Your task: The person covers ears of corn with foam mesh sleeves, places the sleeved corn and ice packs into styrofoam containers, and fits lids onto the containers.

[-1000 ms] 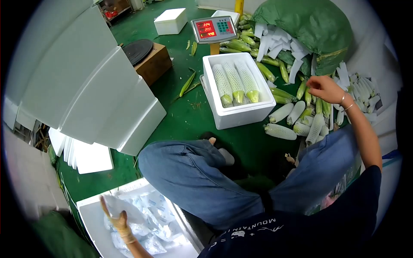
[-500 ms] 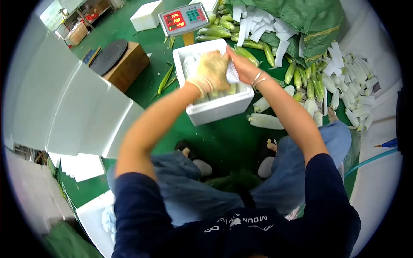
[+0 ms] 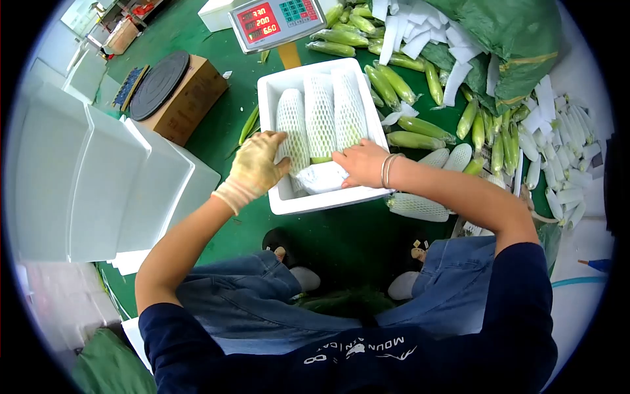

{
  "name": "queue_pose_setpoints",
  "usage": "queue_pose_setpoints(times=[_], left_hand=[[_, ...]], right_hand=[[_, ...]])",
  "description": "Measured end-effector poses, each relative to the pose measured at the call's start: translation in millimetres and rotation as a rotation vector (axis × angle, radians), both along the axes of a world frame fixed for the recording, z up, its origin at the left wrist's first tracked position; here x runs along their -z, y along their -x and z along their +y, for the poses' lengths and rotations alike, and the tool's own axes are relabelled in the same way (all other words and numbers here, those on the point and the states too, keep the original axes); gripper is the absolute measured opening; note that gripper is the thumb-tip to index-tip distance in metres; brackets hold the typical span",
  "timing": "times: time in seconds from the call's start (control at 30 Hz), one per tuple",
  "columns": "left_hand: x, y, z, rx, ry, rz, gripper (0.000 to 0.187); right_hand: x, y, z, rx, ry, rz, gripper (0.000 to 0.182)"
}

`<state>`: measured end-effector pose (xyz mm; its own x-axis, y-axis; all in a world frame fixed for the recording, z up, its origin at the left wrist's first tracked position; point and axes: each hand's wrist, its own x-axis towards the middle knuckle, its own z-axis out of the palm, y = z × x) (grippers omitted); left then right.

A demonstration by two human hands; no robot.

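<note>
A white foam box point(image 3: 331, 202) stands in front of me with three ears of corn point(image 3: 319, 111) in white foam net sleeves lying lengthwise side by side. A white packet point(image 3: 322, 178) lies across their near ends, inside the box's near wall. My right hand point(image 3: 365, 164), with bracelets at the wrist, has its fingers on the packet's right end and holds it. At the left rim is my left hand point(image 3: 254, 162), in a pale yellowish glove, with fingers apart and nothing in them.
Behind the box stands a scale with a lit red display point(image 3: 261, 21). Corn in husks point(image 3: 420, 131) and a green sack point(image 3: 518, 46) lie to the right, beside piled foam sleeves point(image 3: 554, 144). At left are stacked foam boxes point(image 3: 147, 190) and a cardboard box point(image 3: 190, 98) with a black round lid.
My hands have moved apart; the left has withdrawn to the left rim. The white packet now lies low in the box. The scale's numbers have risen, and the view has shifted.
</note>
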<state>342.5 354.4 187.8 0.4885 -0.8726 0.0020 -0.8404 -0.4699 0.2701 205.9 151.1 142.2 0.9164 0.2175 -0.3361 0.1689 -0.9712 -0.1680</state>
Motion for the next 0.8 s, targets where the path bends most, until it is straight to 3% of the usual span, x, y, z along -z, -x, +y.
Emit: queue_pose_setpoints(times=[0.03,0.07,0.13,0.17,0.2,0.23,0.27,0.3,0.33,0.37,0.4,0.47,0.5,0.57,0.6,0.67,0.73,0.8], left_hand=[[-1,5,6,-0.107,-0.011,-0.17,0.054],[8,3,12,-0.245,0.066,-0.164,0.061],[28,-13,20,-0.224,0.221,0.288,0.07],[34,-4,15,-0.54,-0.085,0.301,0.074],[21,-2,17,-0.514,-0.017,0.696,0.081],[30,4,14,-0.613,-0.046,0.661,0.072],[78,-9,16,-0.506,0.108,0.766,0.057],[75,-5,7,-0.595,0.011,0.726,0.044],[47,0,4,-0.607,-0.048,0.715,0.043],[46,-1,5,-0.602,-0.054,0.715,0.043],[38,1,5,-0.585,-0.042,0.673,0.038],[54,-7,2,-0.632,-0.092,0.656,0.037],[99,-28,2,-0.44,-0.142,0.553,0.032],[78,-23,7,-0.437,-0.157,0.475,0.021],[13,2,24,-0.564,-0.124,0.546,0.02],[29,-8,57,0.091,-0.245,0.182,0.02],[-5,10,89,0.09,-0.287,0.219,0.02],[-51,31,116,0.12,-0.282,0.117,0.028]], right_hand=[[6,-1,0,-0.005,0.056,-0.038,0.052],[5,4,-1,-0.024,0.056,-0.048,0.052],[-5,1,-8,-0.103,0.066,-0.345,0.05],[-7,-1,-16,-0.044,-0.212,-0.582,0.046],[-26,-4,-15,0.26,-0.374,-0.591,0.049],[-8,-8,-34,0.434,-0.45,-0.825,0.055],[-29,-3,-42,0.53,-0.509,-0.761,0.063],[5,-1,-67,0.646,-0.392,-0.725,0.07],[16,2,-81,0.84,-0.648,-0.315,0.078],[57,4,-101,0.864,-0.808,-0.045,0.076],[74,11,-88,0.831,-1.407,0.095,0.067],[72,12,-80,1.034,-1.407,0.093,0.052],[79,13,-79,1.039,-1.306,0.077,0.048],[60,19,-72,1.032,-1.227,0.062,0.042],[34,30,-52,1.032,-1.252,0.079,0.039],[-1,48,-28,1.046,-1.315,0.161,0.037],[-60,61,11,1.087,-1.284,0.237,0.033],[-63,62,19,1.026,-1.253,0.288,0.03]])
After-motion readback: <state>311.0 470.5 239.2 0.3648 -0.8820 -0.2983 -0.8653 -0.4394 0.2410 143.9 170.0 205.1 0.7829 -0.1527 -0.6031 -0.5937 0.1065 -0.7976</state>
